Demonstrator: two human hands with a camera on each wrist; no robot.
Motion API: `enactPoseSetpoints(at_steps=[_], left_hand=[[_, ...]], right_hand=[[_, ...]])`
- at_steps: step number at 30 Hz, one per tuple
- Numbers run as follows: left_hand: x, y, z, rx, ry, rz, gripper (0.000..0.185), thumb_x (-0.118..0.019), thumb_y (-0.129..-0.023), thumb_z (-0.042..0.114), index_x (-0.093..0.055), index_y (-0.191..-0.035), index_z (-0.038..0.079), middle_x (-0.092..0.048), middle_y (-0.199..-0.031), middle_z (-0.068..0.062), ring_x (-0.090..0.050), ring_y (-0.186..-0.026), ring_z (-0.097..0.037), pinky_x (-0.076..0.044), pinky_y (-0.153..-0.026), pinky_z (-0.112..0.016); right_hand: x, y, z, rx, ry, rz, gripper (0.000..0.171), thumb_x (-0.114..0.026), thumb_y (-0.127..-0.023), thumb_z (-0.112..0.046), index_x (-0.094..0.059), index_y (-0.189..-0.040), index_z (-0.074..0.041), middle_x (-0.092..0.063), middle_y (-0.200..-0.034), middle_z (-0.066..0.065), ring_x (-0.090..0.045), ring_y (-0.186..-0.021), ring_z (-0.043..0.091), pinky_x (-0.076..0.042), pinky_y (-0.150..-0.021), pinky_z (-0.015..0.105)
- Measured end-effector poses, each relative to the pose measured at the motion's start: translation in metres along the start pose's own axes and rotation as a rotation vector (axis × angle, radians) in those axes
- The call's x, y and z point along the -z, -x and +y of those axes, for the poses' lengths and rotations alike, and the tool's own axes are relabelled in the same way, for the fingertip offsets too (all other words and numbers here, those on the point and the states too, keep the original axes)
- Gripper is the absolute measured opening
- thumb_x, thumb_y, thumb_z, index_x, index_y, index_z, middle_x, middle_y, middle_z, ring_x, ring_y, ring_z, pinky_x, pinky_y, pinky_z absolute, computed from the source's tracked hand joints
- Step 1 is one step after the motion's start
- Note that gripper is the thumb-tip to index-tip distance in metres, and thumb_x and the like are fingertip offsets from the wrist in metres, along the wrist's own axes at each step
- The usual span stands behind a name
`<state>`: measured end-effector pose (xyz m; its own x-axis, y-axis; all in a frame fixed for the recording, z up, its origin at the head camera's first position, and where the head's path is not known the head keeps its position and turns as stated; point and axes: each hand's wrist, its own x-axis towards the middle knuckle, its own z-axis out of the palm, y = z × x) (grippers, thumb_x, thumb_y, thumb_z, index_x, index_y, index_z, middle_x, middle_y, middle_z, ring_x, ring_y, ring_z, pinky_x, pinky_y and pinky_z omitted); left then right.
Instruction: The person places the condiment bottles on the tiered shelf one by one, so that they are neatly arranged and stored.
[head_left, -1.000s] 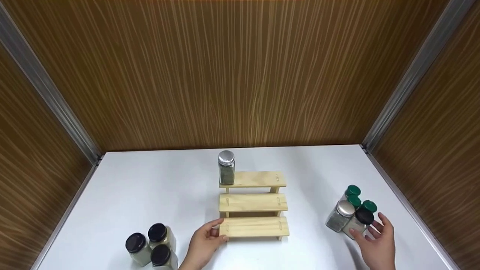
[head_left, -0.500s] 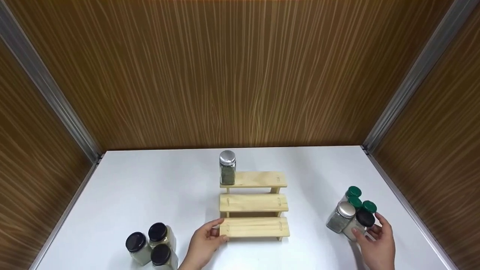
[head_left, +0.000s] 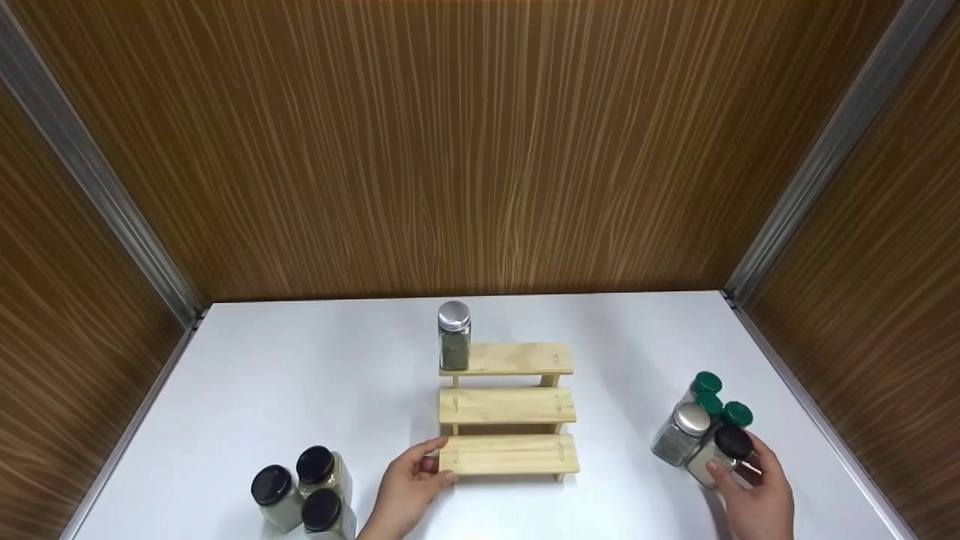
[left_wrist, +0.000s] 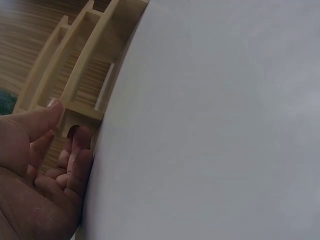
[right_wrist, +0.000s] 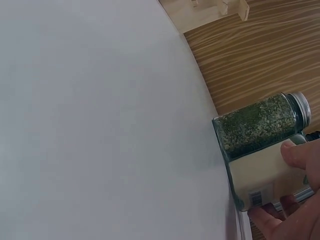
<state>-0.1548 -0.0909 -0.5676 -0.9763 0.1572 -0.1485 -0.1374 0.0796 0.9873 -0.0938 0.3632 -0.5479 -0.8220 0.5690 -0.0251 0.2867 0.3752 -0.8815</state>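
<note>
A three-step wooden rack (head_left: pixel 507 406) stands mid-table. My left hand (head_left: pixel 409 484) pinches the left end of its lowest step, thumb (left_wrist: pixel 47 117) above and curled fingers against the end piece. At the right, my right hand (head_left: pixel 754 491) grips a black-lidded spice jar (head_left: pixel 712 461) of pale powder. In the right wrist view, this powder jar (right_wrist: pixel 265 175) lies between thumb and fingers, against a silver-lidded jar of green herbs (right_wrist: pixel 260 122). That herb jar (head_left: pixel 679 435) stands to its left in the head view. Another silver-lidded spice jar (head_left: pixel 454 337) stands on the top step's left end.
Several green-lidded jars (head_left: pixel 739 414) crowd just behind the jar in my right hand. At the front left, three black-lidded jars (head_left: pixel 283 499) stand together on the white table (head_left: pixel 337 375). Wood-grain panels (head_left: pixel 495 150) close off the back and both sides.
My right hand has closed round the black-lidded jar, which has shifted slightly right and toward me, away from the green-lidded ones. My left hand and the rack have stayed in place.
</note>
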Motion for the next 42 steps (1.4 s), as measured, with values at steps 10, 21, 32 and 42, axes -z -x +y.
enactPoseSetpoints(at_steps=[10, 21, 32, 42], left_hand=[[0.001, -0.001, -0.002, -0.003, -0.008, 0.011, 0.060, -0.081, -0.087, -0.006, -0.058, -0.143, -0.009, -0.068, -0.099, -0.010, -0.061, -0.082, -0.015, -0.048, -0.060, -0.020], [0.002, -0.001, -0.001, -0.001, -0.024, -0.002, 0.060, -0.080, -0.089, -0.005, -0.057, -0.144, -0.008, -0.068, -0.102, -0.010, -0.062, -0.082, -0.014, -0.048, -0.060, -0.020], [0.001, -0.002, -0.001, 0.022, -0.030, 0.001, 0.059, -0.080, -0.088, -0.005, -0.059, -0.144, -0.007, -0.068, -0.100, -0.009, -0.061, -0.081, -0.014, -0.049, -0.061, -0.021], [0.002, -0.001, 0.000, -0.005, -0.002, -0.011, 0.060, -0.080, -0.088, -0.006, -0.058, -0.144, -0.009, -0.068, -0.100, -0.010, -0.059, -0.078, -0.013, -0.046, -0.058, -0.020]], right_hand=[[0.004, 0.007, -0.001, -0.010, 0.011, -0.081, 0.080, -0.077, -0.094, -0.001, -0.035, -0.163, -0.004, -0.049, -0.150, 0.022, -0.050, -0.135, 0.034, -0.050, -0.083, 0.006], [0.007, 0.020, -0.019, 0.169, 0.011, 0.044, 0.069, -0.081, -0.090, 0.004, -0.051, -0.152, -0.002, -0.062, -0.117, -0.017, -0.054, -0.099, -0.013, -0.049, -0.082, 0.006], [0.014, 0.031, -0.046, 0.329, -0.071, 0.031, 0.072, -0.080, -0.086, 0.014, -0.051, -0.151, 0.002, -0.059, -0.112, -0.036, -0.062, -0.096, -0.006, -0.058, -0.073, 0.016], [0.003, 0.023, -0.076, 0.574, -0.160, -0.046, 0.076, -0.077, -0.080, 0.025, -0.054, -0.149, 0.005, -0.063, -0.129, -0.024, -0.064, -0.107, -0.003, -0.055, -0.084, 0.013]])
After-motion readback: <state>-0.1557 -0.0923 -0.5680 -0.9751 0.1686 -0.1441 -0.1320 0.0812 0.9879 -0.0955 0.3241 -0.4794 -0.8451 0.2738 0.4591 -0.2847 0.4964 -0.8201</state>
